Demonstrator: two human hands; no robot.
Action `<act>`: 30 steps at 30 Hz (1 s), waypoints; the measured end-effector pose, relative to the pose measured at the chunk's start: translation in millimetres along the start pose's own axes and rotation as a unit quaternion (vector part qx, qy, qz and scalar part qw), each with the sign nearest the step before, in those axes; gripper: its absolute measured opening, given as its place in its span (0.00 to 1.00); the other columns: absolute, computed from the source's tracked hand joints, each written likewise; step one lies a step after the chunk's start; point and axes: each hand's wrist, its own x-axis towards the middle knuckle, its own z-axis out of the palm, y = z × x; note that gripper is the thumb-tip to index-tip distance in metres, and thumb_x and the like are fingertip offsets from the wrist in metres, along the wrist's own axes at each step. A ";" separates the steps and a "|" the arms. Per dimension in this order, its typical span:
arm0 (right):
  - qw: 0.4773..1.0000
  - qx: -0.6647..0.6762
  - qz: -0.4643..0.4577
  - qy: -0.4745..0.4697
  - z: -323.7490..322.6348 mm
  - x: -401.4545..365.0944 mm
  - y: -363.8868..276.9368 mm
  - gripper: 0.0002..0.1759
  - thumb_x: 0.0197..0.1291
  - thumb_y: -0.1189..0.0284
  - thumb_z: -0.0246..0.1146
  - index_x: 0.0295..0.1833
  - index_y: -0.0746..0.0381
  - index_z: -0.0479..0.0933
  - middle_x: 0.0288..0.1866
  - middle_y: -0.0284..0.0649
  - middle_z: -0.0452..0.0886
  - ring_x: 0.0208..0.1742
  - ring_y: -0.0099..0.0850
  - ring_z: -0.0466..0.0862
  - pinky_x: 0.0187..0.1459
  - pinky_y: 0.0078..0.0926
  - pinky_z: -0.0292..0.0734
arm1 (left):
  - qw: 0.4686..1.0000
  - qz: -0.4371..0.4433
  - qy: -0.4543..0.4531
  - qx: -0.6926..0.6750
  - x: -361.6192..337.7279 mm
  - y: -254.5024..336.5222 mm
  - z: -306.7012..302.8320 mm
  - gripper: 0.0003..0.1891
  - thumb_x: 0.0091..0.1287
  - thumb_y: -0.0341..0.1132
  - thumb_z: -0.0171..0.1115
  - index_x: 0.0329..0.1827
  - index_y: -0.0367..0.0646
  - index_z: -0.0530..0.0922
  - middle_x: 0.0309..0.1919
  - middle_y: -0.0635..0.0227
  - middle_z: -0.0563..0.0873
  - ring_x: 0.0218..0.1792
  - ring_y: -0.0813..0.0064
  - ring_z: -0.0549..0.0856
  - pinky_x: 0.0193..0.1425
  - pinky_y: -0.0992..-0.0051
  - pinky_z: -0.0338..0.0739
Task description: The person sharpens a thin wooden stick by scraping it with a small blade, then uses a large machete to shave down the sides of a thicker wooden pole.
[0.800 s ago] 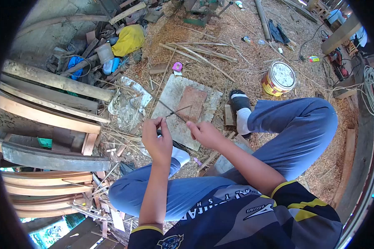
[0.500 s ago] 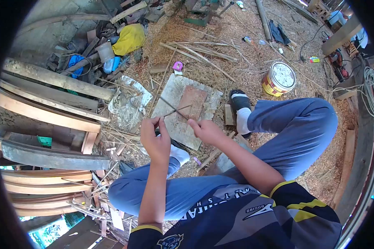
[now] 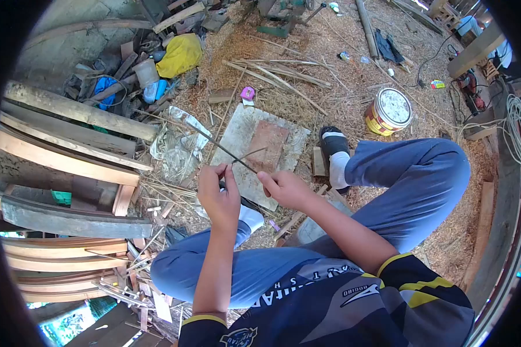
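My left hand (image 3: 219, 196) is closed in a pinch on a short thin stick (image 3: 253, 152) that points out to the right. My right hand (image 3: 288, 188) grips the near end of a long thin dark rod (image 3: 219, 146), which slants away to the upper left. Rod and stick cross just in front of my left fingertips. Below them on the ground lies a pale slab (image 3: 237, 130), with a reddish rectangular block (image 3: 269, 141) on top. A pink tape measure (image 3: 248, 93) sits at the slab's far edge.
A paint bucket (image 3: 392, 107) with a spattered lid stands right of my foot. Wood strips (image 3: 283, 75) lie across the shavings ahead. Curved timbers (image 3: 69, 156) are stacked at left, near a yellow cloth (image 3: 181, 55). Coiled rope (image 3: 516, 124) hangs at far right.
The rod has swung to a flatter slant, and much more of its length now shows toward the upper left. My right hand has shifted slightly down and right; the left stays nearly in place.
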 end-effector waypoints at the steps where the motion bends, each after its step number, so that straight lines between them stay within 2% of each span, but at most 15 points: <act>1: 1.000 0.003 0.020 -0.002 0.1 4.0 5.5 0.42 0.79 0.41 0.48 0.25 0.65 0.83 0.22 0.48 0.83 0.29 0.45 0.85 0.40 0.44 0.79 | 1.000 0.002 0.001 -0.002 -0.4 -2.4 1.0 0.06 0.69 0.23 0.70 0.39 0.35 0.79 0.33 0.58 0.84 0.34 0.61 0.86 0.40 0.69 0.81; 3: 0.998 0.010 0.059 -0.003 0.4 10.1 15.2 0.42 0.79 0.41 0.48 0.26 0.65 0.83 0.21 0.47 0.82 0.27 0.43 0.84 0.39 0.44 0.78 | 1.000 0.001 -0.002 -0.003 0.2 -2.0 -0.7 0.06 0.69 0.22 0.70 0.39 0.35 0.79 0.33 0.58 0.83 0.34 0.61 0.86 0.39 0.68 0.81; 5: 0.999 0.012 0.035 -0.014 -2.7 6.7 16.7 0.42 0.80 0.41 0.48 0.25 0.64 0.83 0.21 0.46 0.82 0.26 0.43 0.84 0.38 0.43 0.78 | 1.000 -0.008 -0.011 -0.006 -0.2 3.1 -1.9 0.05 0.69 0.22 0.70 0.39 0.35 0.79 0.33 0.57 0.83 0.34 0.60 0.85 0.39 0.67 0.80; 9: 0.999 0.030 0.011 -0.003 -4.4 -1.3 6.7 0.42 0.80 0.42 0.48 0.24 0.64 0.82 0.20 0.46 0.81 0.26 0.42 0.84 0.38 0.43 0.78 | 0.999 0.029 -0.015 0.002 -1.5 5.0 1.4 0.06 0.68 0.21 0.70 0.39 0.36 0.79 0.33 0.57 0.83 0.33 0.60 0.85 0.38 0.66 0.79; 12: 0.999 0.023 0.035 -0.007 -6.3 4.7 9.0 0.42 0.80 0.41 0.48 0.24 0.65 0.82 0.20 0.46 0.81 0.26 0.43 0.83 0.38 0.43 0.78 | 0.999 0.050 -0.017 0.006 -0.8 4.5 2.9 0.06 0.67 0.19 0.70 0.40 0.36 0.79 0.33 0.57 0.83 0.33 0.59 0.85 0.37 0.66 0.79; 15: 1.000 0.015 -0.018 -0.001 -11.1 -6.3 -2.1 0.42 0.80 0.41 0.48 0.24 0.65 0.82 0.20 0.47 0.81 0.26 0.43 0.83 0.38 0.43 0.78 | 0.998 0.056 -0.037 0.000 -2.3 12.0 2.5 0.07 0.66 0.18 0.70 0.40 0.36 0.80 0.34 0.57 0.83 0.33 0.59 0.84 0.37 0.66 0.79; 18: 0.999 0.013 0.045 0.003 -8.5 3.7 15.4 0.42 0.80 0.41 0.48 0.24 0.65 0.82 0.20 0.47 0.81 0.26 0.43 0.84 0.38 0.43 0.78 | 0.997 0.066 -0.044 -0.008 -2.4 12.4 2.1 0.08 0.65 0.17 0.70 0.41 0.36 0.80 0.34 0.57 0.84 0.33 0.58 0.84 0.37 0.66 0.79; 21: 0.999 0.005 0.030 -0.020 -16.5 -1.3 11.3 0.42 0.80 0.42 0.49 0.24 0.65 0.82 0.20 0.48 0.81 0.26 0.43 0.84 0.38 0.43 0.78 | 0.995 0.084 -0.063 -0.005 1.5 9.9 -1.3 0.08 0.65 0.17 0.70 0.41 0.36 0.80 0.35 0.56 0.84 0.33 0.59 0.84 0.37 0.67 0.79; 24: 0.999 0.045 -0.007 0.000 -13.4 -7.9 -0.8 0.42 0.80 0.42 0.49 0.24 0.65 0.82 0.20 0.48 0.81 0.26 0.44 0.83 0.38 0.43 0.77 | 0.995 0.073 -0.071 -0.008 -0.9 10.8 -0.9 0.08 0.64 0.17 0.70 0.40 0.36 0.80 0.35 0.56 0.84 0.33 0.58 0.84 0.37 0.67 0.79; 27: 1.000 0.018 0.016 -0.010 -12.1 2.9 5.6 0.41 0.80 0.42 0.49 0.25 0.65 0.82 0.20 0.47 0.80 0.25 0.43 0.82 0.37 0.43 0.77 | 0.996 0.065 -0.063 -0.026 -0.9 5.3 -1.1 0.08 0.64 0.17 0.70 0.40 0.36 0.80 0.35 0.56 0.84 0.34 0.57 0.85 0.38 0.66 0.80; 30: 0.999 0.016 0.016 -0.029 -22.3 -9.3 -10.9 0.38 0.80 0.45 0.50 0.32 0.69 0.84 0.24 0.50 0.84 0.30 0.48 0.86 0.42 0.46 0.80 | 0.994 0.080 -0.069 -0.018 0.9 4.4 0.6 0.08 0.64 0.17 0.71 0.41 0.36 0.80 0.35 0.56 0.84 0.34 0.57 0.85 0.39 0.66 0.80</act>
